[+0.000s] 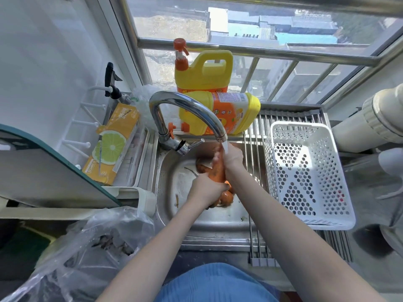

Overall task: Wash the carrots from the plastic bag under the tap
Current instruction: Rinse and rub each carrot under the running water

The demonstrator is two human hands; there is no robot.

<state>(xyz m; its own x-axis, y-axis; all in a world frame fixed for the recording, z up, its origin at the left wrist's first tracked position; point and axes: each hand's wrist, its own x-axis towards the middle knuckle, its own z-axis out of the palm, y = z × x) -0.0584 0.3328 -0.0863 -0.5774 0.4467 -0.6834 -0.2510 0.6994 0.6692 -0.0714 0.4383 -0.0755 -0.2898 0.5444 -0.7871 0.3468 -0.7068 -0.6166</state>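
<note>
I hold one long orange carrot (218, 171) over the steel sink (172, 214), under the chrome tap (187, 105). Water runs from the spout onto its far end. My left hand (206, 190) grips the carrot's near end. My right hand (231, 156) wraps its far end just below the spout. Other carrots (226, 197) lie in the sink bottom beneath my hands, partly hidden. The crumpled clear plastic bag (91, 243) lies on the counter at the lower left.
A white perforated basket (305, 171) sits on a roll-up rack (257, 243) over the sink's right side. Two yellow detergent jugs (205, 73) stand and lie behind the tap. A lemon-print box (113, 144) and a cutting board (43, 171) are on the left.
</note>
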